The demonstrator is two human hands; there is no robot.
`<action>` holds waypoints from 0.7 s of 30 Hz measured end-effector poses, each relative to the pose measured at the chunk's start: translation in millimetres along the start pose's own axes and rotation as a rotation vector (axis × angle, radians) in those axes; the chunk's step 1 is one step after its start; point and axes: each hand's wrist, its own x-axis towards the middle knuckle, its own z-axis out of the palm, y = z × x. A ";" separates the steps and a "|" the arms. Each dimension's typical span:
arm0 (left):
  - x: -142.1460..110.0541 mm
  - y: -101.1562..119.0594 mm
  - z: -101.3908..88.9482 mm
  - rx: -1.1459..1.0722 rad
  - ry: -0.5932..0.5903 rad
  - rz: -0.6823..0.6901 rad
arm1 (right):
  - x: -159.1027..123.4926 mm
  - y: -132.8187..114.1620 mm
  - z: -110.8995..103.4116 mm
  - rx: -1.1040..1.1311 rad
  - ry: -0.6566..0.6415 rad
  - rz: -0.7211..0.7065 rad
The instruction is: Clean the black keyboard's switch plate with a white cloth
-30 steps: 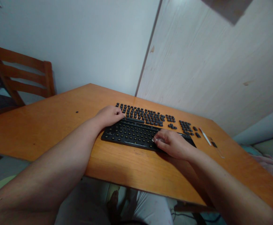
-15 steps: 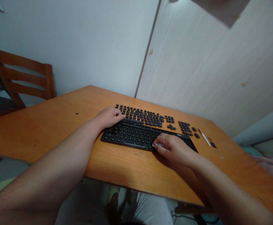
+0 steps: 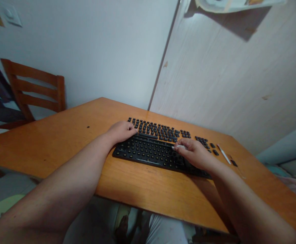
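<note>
A black keyboard (image 3: 145,153) with its keycaps off lies near the table's front edge, its bare key posts showing. My left hand (image 3: 122,130) is closed at the keyboard's far left edge, fingers curled against it. Over the right half of the keyboard, my right hand (image 3: 195,153) pinches a small white wad (image 3: 180,147) that looks like tissue. Fingers hide much of the wad. Just behind the keyboard, the loose black keycaps (image 3: 158,130) are laid out in rows in keyboard order. My right hand and forearm cover part of the keyboard's right end.
To the right on the wooden table (image 3: 137,184) lie a white pen-like stick (image 3: 224,154) and a small dark item (image 3: 234,163) with a thin rod. One small black piece (image 3: 88,127) sits at the left. A wooden chair (image 3: 36,84) stands beyond the table's left side.
My right hand has moved away from me, from the keyboard's near edge toward its far edge, with the white wad. My left hand stays in place. The view has tilted up slightly.
</note>
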 end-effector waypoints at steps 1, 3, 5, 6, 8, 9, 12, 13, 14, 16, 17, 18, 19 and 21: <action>0.0 -0.2 0.1 0.000 -0.001 -0.001 | 3.7 1.1 1.9 -0.017 0.020 -0.012; 0.1 -0.9 0.6 0.003 -0.003 -0.003 | 9.7 0.9 7.0 -0.054 0.035 -0.039; 0.3 -1.8 1.4 0.001 -0.005 -0.009 | 13.4 -1.4 12.9 -0.091 0.033 -0.052; 0.4 -2.2 1.7 -0.002 -0.006 -0.009 | 14.4 -2.8 15.8 -0.108 0.022 -0.056; 0.4 -2.3 1.9 -0.006 -0.009 -0.003 | 15.3 -5.4 20.5 -0.140 -0.008 -0.066; 0.4 -2.1 1.7 -0.006 -0.010 0.002 | 15.5 -6.3 22.1 -0.156 -0.019 -0.071; -0.1 -0.8 0.6 -0.004 -0.018 0.002 | 15.4 -7.4 23.7 -0.199 -0.032 -0.080; -0.3 -0.3 0.3 -0.005 -0.020 -0.004 | 15.2 -7.2 23.3 -0.207 -0.033 -0.079; -0.4 0.0 0.1 -0.007 -0.021 -0.009 | 15.0 -6.8 22.6 -0.208 -0.037 -0.079; -0.6 0.0 0.1 -0.014 -0.019 -0.014 | 14.1 -5.1 20.9 -0.191 -0.047 -0.077; -0.7 -0.2 0.3 -0.018 -0.016 -0.013 | 13.4 -3.9 20.0 -0.177 -0.050 -0.073; -0.7 -0.4 0.5 -0.025 -0.014 -0.010 | 12.7 -2.5 19.3 -0.161 -0.051 -0.068; -0.8 -0.6 0.7 -0.032 -0.012 -0.007 | 11.9 -0.8 18.6 -0.145 -0.050 -0.061; -1.1 -0.8 1.0 -0.049 -0.009 -0.008 | 10.4 2.8 17.8 -0.119 -0.036 -0.045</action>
